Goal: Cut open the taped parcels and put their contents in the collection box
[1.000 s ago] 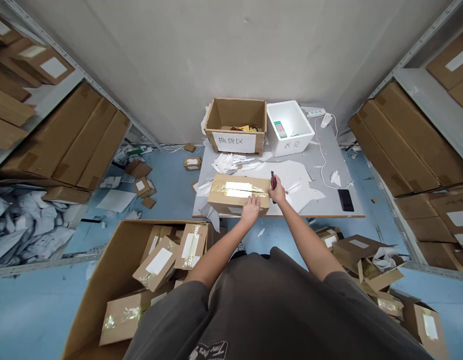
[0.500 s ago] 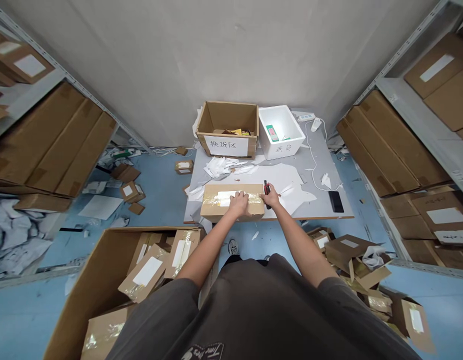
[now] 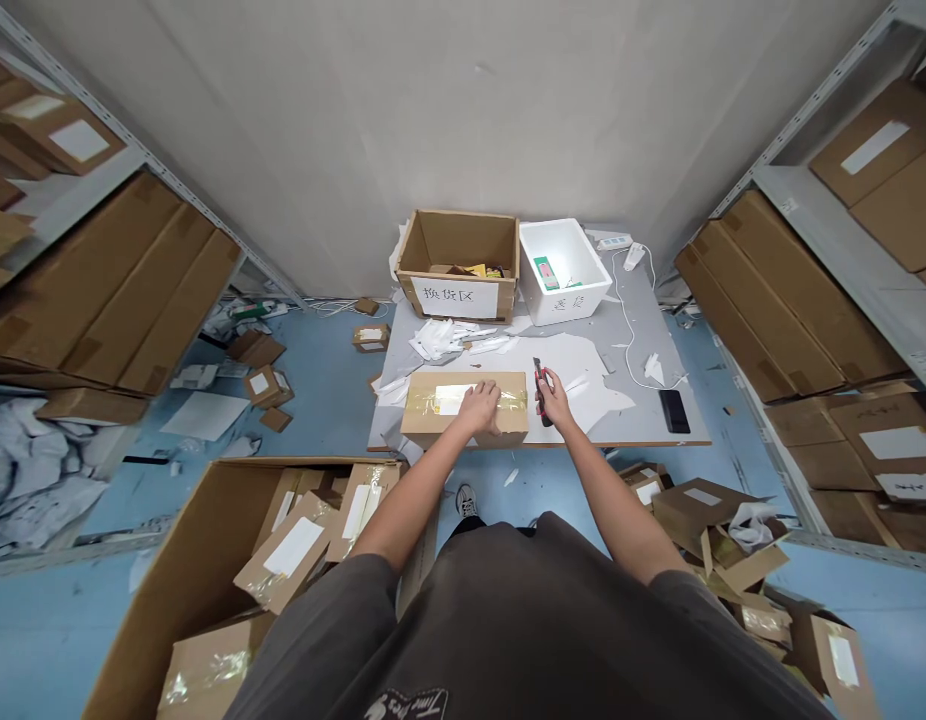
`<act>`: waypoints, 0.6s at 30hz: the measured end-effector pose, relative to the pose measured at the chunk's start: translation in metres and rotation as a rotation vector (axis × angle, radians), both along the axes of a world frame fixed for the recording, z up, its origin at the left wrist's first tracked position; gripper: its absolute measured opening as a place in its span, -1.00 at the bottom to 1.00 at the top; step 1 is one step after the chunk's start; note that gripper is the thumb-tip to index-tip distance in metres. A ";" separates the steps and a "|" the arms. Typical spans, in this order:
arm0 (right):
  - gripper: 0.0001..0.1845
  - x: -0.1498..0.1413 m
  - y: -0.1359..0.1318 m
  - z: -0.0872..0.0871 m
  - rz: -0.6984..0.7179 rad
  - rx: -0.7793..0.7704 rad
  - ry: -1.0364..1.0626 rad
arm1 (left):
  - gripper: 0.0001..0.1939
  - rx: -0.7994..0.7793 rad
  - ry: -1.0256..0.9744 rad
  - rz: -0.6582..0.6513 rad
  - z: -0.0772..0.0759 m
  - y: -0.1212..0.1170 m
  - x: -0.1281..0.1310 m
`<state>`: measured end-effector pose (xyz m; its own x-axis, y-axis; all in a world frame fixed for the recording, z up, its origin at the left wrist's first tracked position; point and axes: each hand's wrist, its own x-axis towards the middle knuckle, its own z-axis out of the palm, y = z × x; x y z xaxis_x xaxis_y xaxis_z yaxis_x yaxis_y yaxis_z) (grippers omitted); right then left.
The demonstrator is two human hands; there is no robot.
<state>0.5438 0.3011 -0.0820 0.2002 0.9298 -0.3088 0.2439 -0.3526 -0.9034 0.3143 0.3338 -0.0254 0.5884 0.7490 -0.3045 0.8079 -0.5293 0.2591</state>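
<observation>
A taped brown cardboard parcel (image 3: 440, 408) with a white label lies at the near edge of the grey table (image 3: 643, 420). My left hand (image 3: 479, 405) rests flat on top of the parcel, fingers spread. My right hand (image 3: 554, 399) is closed on a red and black utility knife (image 3: 539, 385), held just off the parcel's right end, above white paper scraps.
An open brown box with a white label (image 3: 457, 262) and a white foam box (image 3: 562, 268) stand at the table's back. A black phone (image 3: 674, 410) and a white cable lie right. A big carton of parcels (image 3: 230, 560) sits on the floor left, opened boxes (image 3: 722, 530) right, shelves both sides.
My left hand slid from the parcel's near right corner onto its top. My right hand with the knife drew slightly away from the parcel's right end.
</observation>
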 end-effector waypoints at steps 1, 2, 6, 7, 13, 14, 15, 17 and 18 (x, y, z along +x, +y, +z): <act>-0.23 0.008 -0.004 0.001 0.057 -0.011 0.013 | -0.01 -0.006 -0.011 -0.004 -0.001 0.001 -0.001; -0.28 0.016 -0.009 0.002 0.128 -0.024 0.008 | 0.00 -0.010 -0.019 -0.012 -0.001 0.002 -0.001; -0.53 0.044 -0.018 0.009 0.408 -0.026 -0.123 | 0.00 -0.011 -0.035 -0.033 -0.002 0.008 -0.002; -0.58 0.049 -0.017 0.012 0.461 -0.024 -0.177 | 0.00 -0.012 -0.037 -0.030 -0.001 0.009 -0.002; -0.69 0.060 0.005 0.037 0.660 0.052 -0.615 | -0.03 -0.037 -0.032 -0.016 0.001 0.018 0.001; -0.68 0.061 0.008 0.040 0.675 0.057 -0.660 | -0.03 -0.041 -0.029 -0.014 0.001 0.020 0.002; -0.67 0.063 0.010 0.043 0.688 0.049 -0.692 | -0.03 -0.047 -0.025 -0.013 0.000 0.022 0.004; -0.66 0.068 0.013 0.045 0.709 0.013 -0.727 | 0.00 -0.055 -0.018 -0.013 -0.002 0.024 0.006; -0.66 0.071 0.014 0.046 0.722 -0.006 -0.736 | 0.03 -0.057 -0.013 -0.017 -0.003 0.024 0.006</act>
